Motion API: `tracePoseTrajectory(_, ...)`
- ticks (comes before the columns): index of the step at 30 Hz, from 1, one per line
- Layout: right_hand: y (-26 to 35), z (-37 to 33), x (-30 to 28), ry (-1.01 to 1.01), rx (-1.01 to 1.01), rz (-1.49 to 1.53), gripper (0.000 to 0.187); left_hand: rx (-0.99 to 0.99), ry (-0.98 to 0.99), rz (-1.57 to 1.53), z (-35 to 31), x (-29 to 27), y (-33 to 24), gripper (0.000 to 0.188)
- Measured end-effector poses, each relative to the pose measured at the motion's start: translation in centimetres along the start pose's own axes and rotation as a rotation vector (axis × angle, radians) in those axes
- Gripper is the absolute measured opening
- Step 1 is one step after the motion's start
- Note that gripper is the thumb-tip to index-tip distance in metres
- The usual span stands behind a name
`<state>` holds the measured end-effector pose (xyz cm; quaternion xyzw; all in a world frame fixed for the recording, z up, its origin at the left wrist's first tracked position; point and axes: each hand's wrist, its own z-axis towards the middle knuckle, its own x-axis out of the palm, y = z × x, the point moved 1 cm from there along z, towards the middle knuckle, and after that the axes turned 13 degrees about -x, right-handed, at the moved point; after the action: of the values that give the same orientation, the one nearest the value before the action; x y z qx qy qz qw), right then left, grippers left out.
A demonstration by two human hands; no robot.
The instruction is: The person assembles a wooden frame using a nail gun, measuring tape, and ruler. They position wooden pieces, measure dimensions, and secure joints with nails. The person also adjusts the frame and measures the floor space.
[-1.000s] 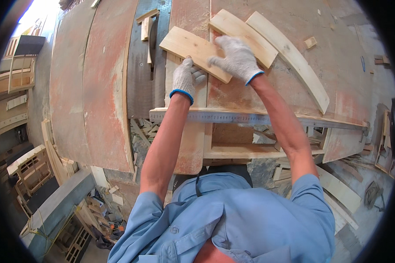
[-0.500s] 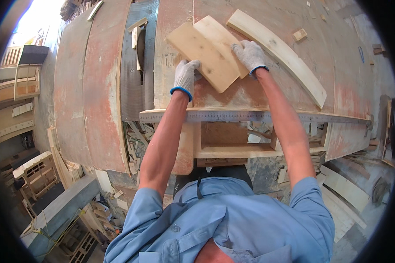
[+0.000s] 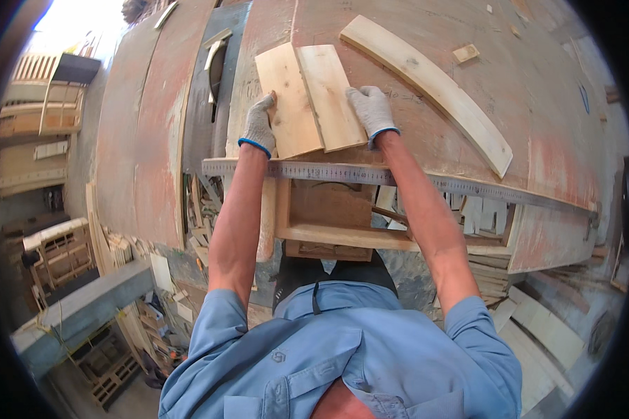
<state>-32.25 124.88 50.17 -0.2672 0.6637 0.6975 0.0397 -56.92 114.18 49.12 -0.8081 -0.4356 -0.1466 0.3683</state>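
Note:
Two short wooden boards lie side by side on the worn reddish workbench, their long edges meeting along a dark seam. My left hand (image 3: 260, 124), in a white knit glove with a blue cuff, grips the outer edge of the left board (image 3: 290, 101), thumb on top. On the other side, my right hand (image 3: 372, 109), gloved alike, holds the outer edge of the right board (image 3: 330, 98). The fingers beneath the boards are hidden. Just right of them lies a long curved plank (image 3: 426, 87). A steel ruler (image 3: 321, 171) runs along the bench's front edge below my wrists.
A saw blade (image 3: 217, 77) stands up from a slot in the metal strip on the left, with thin offcuts beside it. A small wood block (image 3: 466, 53) lies at the far right. Under the ruler is an open wooden compartment (image 3: 328, 213); scraps lie around the bench.
The boards, earlier overlapping at a slant, now lie edge to edge and turned straighter. Both hands have shifted left in the picture, still holding them, while the whole view has moved slightly.

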Motion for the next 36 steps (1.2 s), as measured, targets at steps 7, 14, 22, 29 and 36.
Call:
tracePoseTrajectory(7, 2.3, -2.5, -3.0, 0.315, 0.238, 0.461, 0.044, -0.063, 0.035, -0.122, -4.0, 2.3, 3.3, 0.043)
tracePoseTrajectory(14, 5.6, -7.4, -4.6, 0.205, -0.130, 0.116, 0.037, 0.051, 0.124, -0.182, -10.1, 5.9, 7.6, 0.043)
tracePoseTrajectory(22, 11.4, -16.3, -2.6, 0.435, -0.301, 0.201, 0.030, 0.384, -0.225, 0.058, -21.0, 4.7, 13.1, 0.052)
tracePoseTrajectory(29, 13.5, -27.6, 2.6, 0.806, -0.178, 0.364, 0.038, 0.555, -0.432, -0.094, -32.8, -3.2, 20.8, 0.058)
tracePoseTrajectory(36, 8.2, -39.5, 5.5, 1.313, -0.022, 0.078, 0.038, 0.509, -0.717, -0.635, -38.9, -10.8, 38.0, 0.056)
